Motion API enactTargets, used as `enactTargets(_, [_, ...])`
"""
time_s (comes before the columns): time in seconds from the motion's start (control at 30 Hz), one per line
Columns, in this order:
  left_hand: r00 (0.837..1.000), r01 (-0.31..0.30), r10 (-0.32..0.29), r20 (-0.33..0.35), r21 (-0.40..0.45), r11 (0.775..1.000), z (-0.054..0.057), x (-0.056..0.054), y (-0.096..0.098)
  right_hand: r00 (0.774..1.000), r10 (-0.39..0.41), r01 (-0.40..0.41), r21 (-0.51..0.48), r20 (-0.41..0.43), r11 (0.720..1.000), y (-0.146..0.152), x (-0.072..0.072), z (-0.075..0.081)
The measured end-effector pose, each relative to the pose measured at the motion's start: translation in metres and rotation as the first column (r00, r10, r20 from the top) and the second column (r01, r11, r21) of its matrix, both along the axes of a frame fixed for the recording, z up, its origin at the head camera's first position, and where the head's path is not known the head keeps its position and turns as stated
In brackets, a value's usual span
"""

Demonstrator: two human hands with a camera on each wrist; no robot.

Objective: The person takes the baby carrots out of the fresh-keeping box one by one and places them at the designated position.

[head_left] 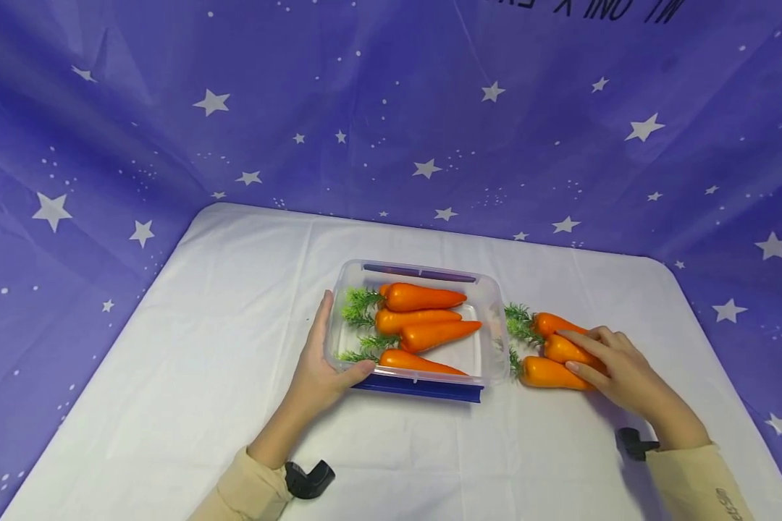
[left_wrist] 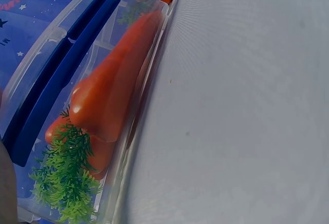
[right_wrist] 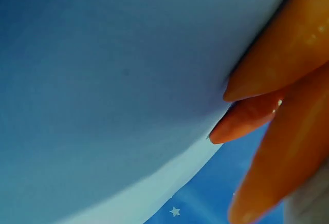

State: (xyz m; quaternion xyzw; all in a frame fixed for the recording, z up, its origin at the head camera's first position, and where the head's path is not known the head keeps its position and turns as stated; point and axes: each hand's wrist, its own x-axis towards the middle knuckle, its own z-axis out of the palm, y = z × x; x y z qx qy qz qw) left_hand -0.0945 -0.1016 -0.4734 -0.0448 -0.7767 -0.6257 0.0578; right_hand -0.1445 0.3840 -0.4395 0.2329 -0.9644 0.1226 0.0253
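A clear plastic storage box point(head_left: 495, 354) with blue latches sits mid-table, holding several orange carrots point(head_left: 436, 334) with frilly green tops. My left hand point(head_left: 316, 373) grips the box at its left end, thumb over the near rim and fingers along the outer wall. Through the box's side, the left wrist view shows a carrot point(left_wrist: 108, 85) above another. Right of the box lie three more carrots, their tops toward it. My right hand point(head_left: 628, 373) pinches the middle carrot point(head_left: 563, 349) between thumb and fingers. Its pointed end point(right_wrist: 277, 157) shows in the right wrist view.
A white cloth point(head_left: 234, 289) covers the table. Behind and beside it hangs a purple-blue star-patterned sheet point(head_left: 378, 145). The near carrot point(head_left: 547, 373) and the far carrot point(head_left: 550, 323) of the right-hand group lie close against the pinched one.
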Motion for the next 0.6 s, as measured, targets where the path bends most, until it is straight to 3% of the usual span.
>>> enactTargets(0.17, [1.000, 0.003, -0.003, -0.002, -0.004, 1.000, 0.001, 0.000, 0.000, 0.996, -0.024, 0.024, 0.002, 0.084, 1.000, -0.001, 0.001, 0.000])
enactTargets(0.43, [1.000, -0.004, 0.004, -0.002, -0.007, 1.000, 0.002, 0.000, 0.000, 0.996, -0.029, 0.028, 0.005, 0.089, 1.000, -0.007, -0.002, 0.006])
enactTargets(0.6, [1.000, -0.002, 0.002, -0.004, -0.008, 1.000, 0.003, 0.000, 0.000, 0.993, -0.047, 0.055, -0.069, 0.110, 0.996, -0.017, -0.005, 0.019])
